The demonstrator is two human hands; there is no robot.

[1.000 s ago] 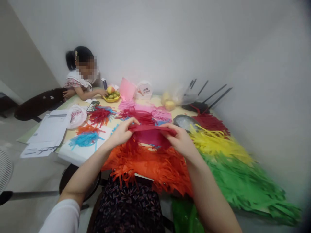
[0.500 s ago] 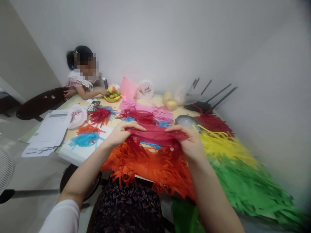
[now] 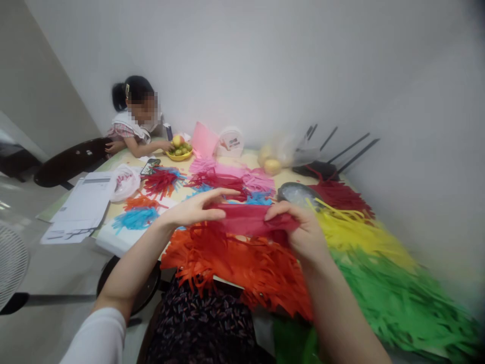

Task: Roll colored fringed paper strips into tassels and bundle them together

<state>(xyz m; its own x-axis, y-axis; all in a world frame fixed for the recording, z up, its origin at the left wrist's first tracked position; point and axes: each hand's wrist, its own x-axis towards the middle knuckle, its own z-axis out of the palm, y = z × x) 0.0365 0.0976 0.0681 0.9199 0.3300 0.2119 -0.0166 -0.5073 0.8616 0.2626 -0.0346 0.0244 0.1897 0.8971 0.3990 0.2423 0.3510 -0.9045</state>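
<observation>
My left hand (image 3: 195,210) and my right hand (image 3: 303,230) hold a dark red sheet of fringed paper (image 3: 252,221) between them, just above a heap of orange paper fringe (image 3: 242,265). The left hand's fingers lie stretched along the sheet's top edge, with the thumb pinching it from under. The right hand is curled round the sheet's right end. Yellow fringe (image 3: 352,230) and green fringe (image 3: 397,298) lie to the right.
Across the table (image 3: 261,161) sit small bundles of red, blue, pink and orange fringe, a grey bowl (image 3: 297,192), a yellow fruit bowl (image 3: 180,150), a phone, a white tub and papers (image 3: 85,199). A person sits at the far left corner. A fan stands at left.
The red sheet has been gathered narrower and shifted a little right. My left fingers have stretched out along it. The view has panned slightly.
</observation>
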